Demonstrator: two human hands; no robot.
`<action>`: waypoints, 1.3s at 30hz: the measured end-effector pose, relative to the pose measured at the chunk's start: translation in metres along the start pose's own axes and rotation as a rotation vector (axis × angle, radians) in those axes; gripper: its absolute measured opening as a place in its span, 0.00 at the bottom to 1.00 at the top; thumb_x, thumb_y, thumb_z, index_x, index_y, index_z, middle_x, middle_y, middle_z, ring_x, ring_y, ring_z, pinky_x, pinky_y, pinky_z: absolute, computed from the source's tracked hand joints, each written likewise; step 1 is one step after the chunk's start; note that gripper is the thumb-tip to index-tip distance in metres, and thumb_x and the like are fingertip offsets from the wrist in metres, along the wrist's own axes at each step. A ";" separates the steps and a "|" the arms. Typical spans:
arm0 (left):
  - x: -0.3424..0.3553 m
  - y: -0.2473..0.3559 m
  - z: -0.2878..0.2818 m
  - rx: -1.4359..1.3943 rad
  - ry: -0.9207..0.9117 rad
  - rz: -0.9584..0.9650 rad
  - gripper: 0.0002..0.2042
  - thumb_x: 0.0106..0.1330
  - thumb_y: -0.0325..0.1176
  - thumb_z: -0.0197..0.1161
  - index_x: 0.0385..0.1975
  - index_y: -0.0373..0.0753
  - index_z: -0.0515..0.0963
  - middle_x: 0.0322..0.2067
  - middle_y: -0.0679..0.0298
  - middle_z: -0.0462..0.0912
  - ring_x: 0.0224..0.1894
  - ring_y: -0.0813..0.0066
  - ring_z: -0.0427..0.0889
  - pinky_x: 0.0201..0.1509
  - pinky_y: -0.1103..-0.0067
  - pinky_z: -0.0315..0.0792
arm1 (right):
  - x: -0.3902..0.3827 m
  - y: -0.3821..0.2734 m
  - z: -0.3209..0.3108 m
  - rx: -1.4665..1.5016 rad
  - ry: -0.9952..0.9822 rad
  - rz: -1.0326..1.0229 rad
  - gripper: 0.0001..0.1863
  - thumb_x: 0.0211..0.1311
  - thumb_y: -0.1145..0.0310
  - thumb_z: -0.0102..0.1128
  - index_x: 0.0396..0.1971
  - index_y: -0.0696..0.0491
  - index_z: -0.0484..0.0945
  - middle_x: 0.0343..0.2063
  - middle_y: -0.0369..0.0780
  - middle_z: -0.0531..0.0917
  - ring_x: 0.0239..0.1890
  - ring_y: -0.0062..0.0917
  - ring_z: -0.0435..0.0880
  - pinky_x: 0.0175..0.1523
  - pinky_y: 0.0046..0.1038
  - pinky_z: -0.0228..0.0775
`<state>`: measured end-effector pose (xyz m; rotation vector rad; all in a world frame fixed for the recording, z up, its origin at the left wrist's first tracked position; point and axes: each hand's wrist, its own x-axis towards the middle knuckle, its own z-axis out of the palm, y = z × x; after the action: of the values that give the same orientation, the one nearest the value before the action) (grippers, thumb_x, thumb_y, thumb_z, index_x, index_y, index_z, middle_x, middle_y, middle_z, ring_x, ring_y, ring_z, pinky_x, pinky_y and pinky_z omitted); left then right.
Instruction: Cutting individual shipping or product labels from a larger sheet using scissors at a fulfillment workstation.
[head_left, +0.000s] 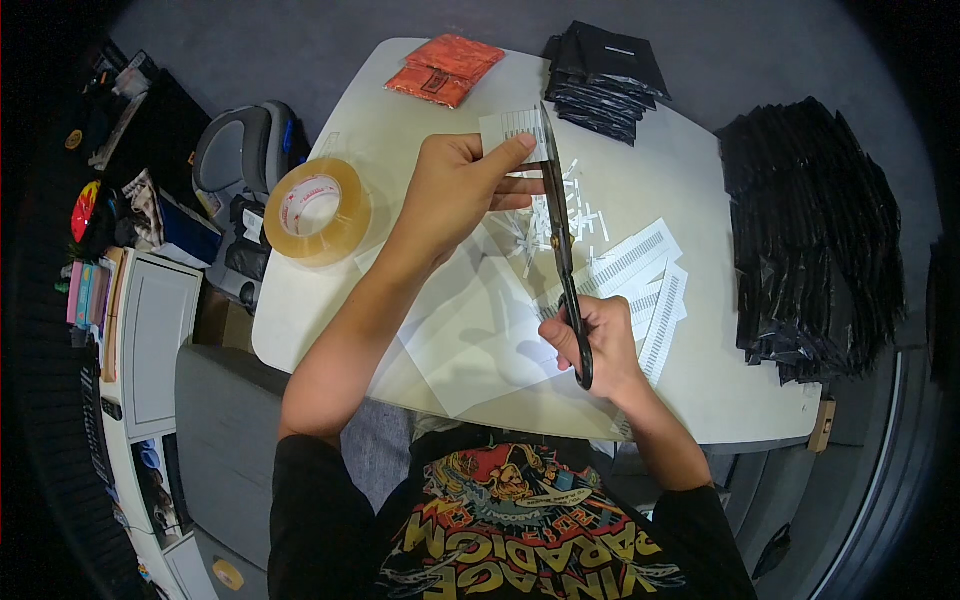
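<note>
My left hand [468,182] pinches a small white printed paper piece [508,126] between thumb and fingers, held up over the table. My right hand [604,345] is closed round the handles of long black scissors [560,240], whose blades point away from me. The blades lie along the right edge of the paper; whether they are parted is hard to make out. Beneath, a heap of thin white paper scraps [590,222] lies on the table. Printed paper strips [640,258] fan out beside my right hand, and large white sheets [462,345] lie below my left forearm.
A big roll of clear tape [345,215] sits at the table's left side. Orange packets [440,75] and a stack of black packages [605,75] lie at the far edge. A tall pile of black bags [815,240] stands right; a grey chair [235,450] is at left.
</note>
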<state>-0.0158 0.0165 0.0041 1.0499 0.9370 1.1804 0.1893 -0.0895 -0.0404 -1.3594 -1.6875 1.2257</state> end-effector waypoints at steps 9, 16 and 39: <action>-0.001 0.001 0.000 0.012 0.004 0.006 0.16 0.71 0.39 0.63 0.42 0.28 0.82 0.38 0.54 0.88 0.37 0.72 0.89 0.37 0.84 0.83 | 0.000 -0.003 0.001 0.007 0.027 -0.007 0.25 0.57 0.58 0.75 0.12 0.59 0.74 0.06 0.35 0.69 0.13 0.15 0.64 0.18 0.26 0.56; 0.000 0.000 -0.001 0.014 0.003 -0.010 0.16 0.71 0.39 0.63 0.43 0.28 0.82 0.39 0.54 0.88 0.37 0.72 0.89 0.38 0.84 0.84 | -0.001 -0.008 0.002 0.013 0.040 0.000 0.25 0.57 0.58 0.75 0.12 0.59 0.74 0.06 0.34 0.69 0.13 0.14 0.63 0.18 0.26 0.54; -0.001 0.001 0.000 0.007 0.003 -0.004 0.16 0.73 0.39 0.61 0.44 0.29 0.82 0.40 0.55 0.88 0.38 0.70 0.89 0.39 0.82 0.84 | -0.001 -0.007 0.003 -0.005 0.058 -0.019 0.25 0.56 0.60 0.75 0.11 0.58 0.72 0.06 0.35 0.68 0.13 0.15 0.62 0.18 0.26 0.54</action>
<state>-0.0165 0.0160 0.0054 1.0513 0.9461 1.1767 0.1842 -0.0918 -0.0351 -1.3657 -1.6612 1.1610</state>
